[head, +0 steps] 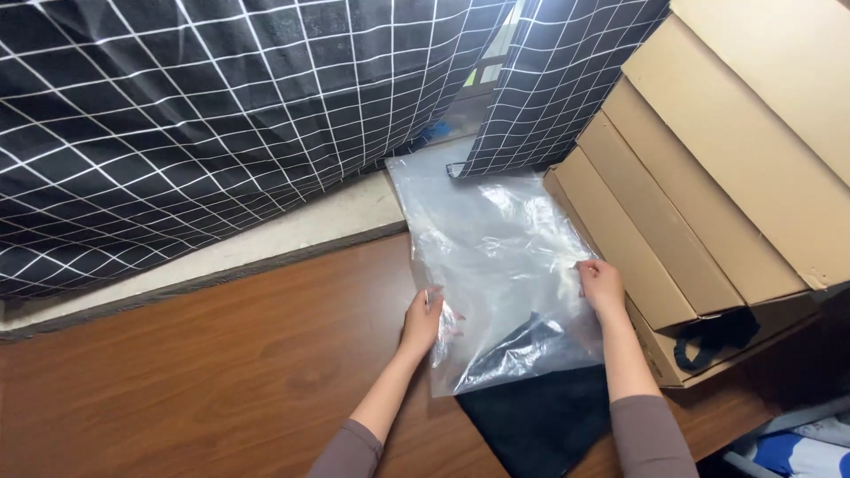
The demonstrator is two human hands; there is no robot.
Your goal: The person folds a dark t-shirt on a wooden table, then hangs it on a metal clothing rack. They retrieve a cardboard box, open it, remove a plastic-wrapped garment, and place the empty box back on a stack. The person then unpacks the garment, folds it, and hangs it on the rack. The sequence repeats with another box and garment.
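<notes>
A large clear plastic bag (491,239) lies flat on the brown wooden surface (221,363), its far end reaching the pale ledge. A folded black cloth (540,416) lies with its far end inside the bag's near opening, the rest sticking out toward me. My left hand (423,320) grips the bag's left edge near the opening. My right hand (600,285) pinches the bag's right edge. Both sleeves are grey-brown.
Black curtains with a white grid (195,115) hang across the back, with a gap between them. Flat cardboard boxes (708,177) lean stacked at the right, a black strap under them. A pale ledge (266,239) borders the wood. Blue and white fabric (797,447) sits bottom right.
</notes>
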